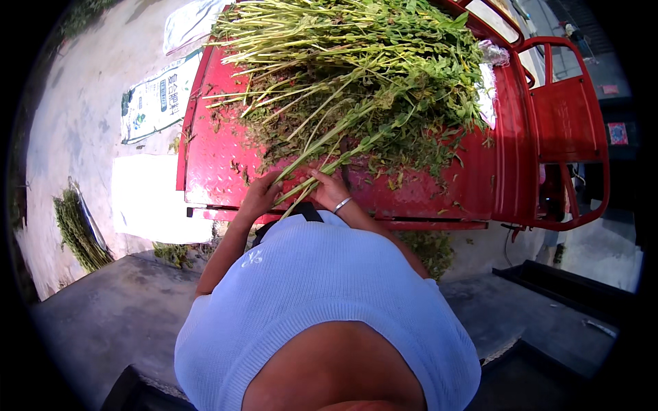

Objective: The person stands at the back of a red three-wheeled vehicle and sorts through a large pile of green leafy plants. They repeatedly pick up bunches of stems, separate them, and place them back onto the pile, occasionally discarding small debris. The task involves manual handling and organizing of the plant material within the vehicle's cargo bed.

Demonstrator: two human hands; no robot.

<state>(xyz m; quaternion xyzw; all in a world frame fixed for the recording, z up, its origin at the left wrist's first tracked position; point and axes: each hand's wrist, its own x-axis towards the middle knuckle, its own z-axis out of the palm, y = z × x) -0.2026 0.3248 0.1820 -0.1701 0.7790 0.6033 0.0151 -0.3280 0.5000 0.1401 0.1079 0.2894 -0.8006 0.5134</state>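
Observation:
Cut green stalks with leafy tops lie in a thick pile (356,61) across the red truck bed (218,154), their bare ends mostly to the left. At the near edge of the bed, just in front of my body, my left hand (260,194) is closed round the lower end of a leafy stalk (308,152). Close beside it, my right hand (330,190), with a silver bracelet at the wrist, grips a second stalk end. Both stalks slant up to the right into the pile. The fingertips are partly hidden by stems.
Dry leaf litter (281,137) covers part of the bed. A red cab frame (565,130) rises at the right. Left of the bed, a printed white sack (159,96) and a bright white sheet (154,198) lie on concrete, with a bundle of stalks (79,229) farther left.

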